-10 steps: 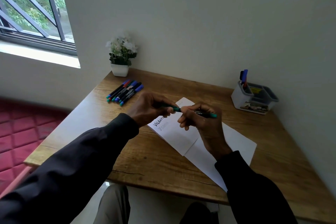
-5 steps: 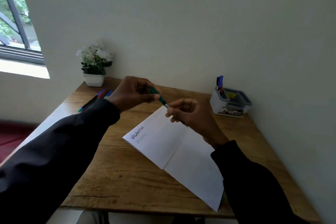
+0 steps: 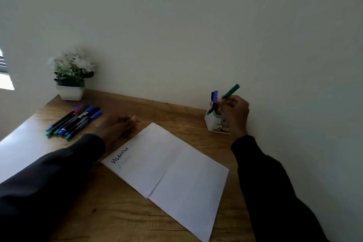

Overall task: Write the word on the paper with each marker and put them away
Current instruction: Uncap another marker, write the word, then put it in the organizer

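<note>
1. Head view, right side: my right hand (image 3: pixel 234 112) is pinching the green marker (image 3: pixel 231 90) around its middle, right over the white desk caddy (image 3: pixel 214 125) against the wall. The marker is tilted, top end pointing up and to the right, bottom end down at the caddy's rim. I can't tell if the tip is actually inside a slot.
2. A blue marker (image 3: pixel 215 96) already stands upright in there, just beside mine.
3. Same view, left side: my left hand (image 3: pixel 119 125) rests on the table (image 3: pixel 117 212) by the paper's far corner, fingers loosely curled and holding nothing.
4. The paper (image 3: pixel 176 173) lies flat in the middle, "Victoria" in dark ink near its left edge with a fainter line under it.
5. The other markers (image 3: pixel 76 119) lie in a row near the potted plant (image 3: pixel 71 72), well apart from the caddy.
6. Tip for this step, imo: stand the marker more upright before letting go, aim for the gap next to the blue one, and don't shove, because that caddy looks light enough to slide.
</note>
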The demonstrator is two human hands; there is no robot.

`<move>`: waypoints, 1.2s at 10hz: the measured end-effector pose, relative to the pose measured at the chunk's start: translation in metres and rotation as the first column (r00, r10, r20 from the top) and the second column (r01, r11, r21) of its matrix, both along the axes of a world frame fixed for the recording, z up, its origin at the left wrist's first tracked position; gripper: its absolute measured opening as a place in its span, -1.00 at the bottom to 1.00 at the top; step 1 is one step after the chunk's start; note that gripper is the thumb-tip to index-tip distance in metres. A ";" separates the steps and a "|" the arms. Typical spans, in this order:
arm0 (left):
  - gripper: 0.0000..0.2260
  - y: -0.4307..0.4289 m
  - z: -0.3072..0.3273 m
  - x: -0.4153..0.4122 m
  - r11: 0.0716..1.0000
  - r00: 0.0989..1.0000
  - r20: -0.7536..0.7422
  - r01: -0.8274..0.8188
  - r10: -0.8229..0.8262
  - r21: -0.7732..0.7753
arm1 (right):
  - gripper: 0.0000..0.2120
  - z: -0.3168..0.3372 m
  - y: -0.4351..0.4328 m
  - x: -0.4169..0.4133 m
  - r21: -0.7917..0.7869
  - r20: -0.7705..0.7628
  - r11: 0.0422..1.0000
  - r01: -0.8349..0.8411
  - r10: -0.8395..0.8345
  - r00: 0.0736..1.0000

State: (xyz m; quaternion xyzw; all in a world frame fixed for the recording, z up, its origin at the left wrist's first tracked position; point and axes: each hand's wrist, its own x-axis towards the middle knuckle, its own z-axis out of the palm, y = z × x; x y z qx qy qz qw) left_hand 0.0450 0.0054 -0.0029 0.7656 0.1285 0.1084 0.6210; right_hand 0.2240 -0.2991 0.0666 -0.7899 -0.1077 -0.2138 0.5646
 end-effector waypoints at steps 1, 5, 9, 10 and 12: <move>-0.74 0.006 -0.012 -0.001 1.000 1.000 -0.020 -0.006 0.006 0.002 | -0.87 0.012 -0.010 0.030 -0.037 0.033 0.993 0.111 -0.110 0.993; -0.86 -0.010 0.004 -0.016 0.995 0.998 -0.053 -0.039 0.034 -0.091 | -0.80 -0.016 -0.004 0.060 -0.319 -0.144 0.946 0.059 -0.110 0.983; -0.74 -0.012 0.006 -0.014 0.996 0.999 -0.025 -0.039 0.038 -0.079 | -0.82 -0.020 -0.003 0.057 -0.313 -0.096 0.945 0.096 -0.133 0.987; -0.75 -0.012 0.006 -0.015 0.994 0.999 -0.018 -0.042 0.041 -0.100 | -0.89 -0.019 0.001 0.052 -0.271 -0.024 0.950 0.158 -0.170 0.985; -0.83 -0.012 0.012 -0.022 0.990 1.000 -0.008 -0.021 0.020 -0.138 | -0.94 -0.023 0.028 0.000 -0.132 -0.064 0.989 -0.074 0.066 0.996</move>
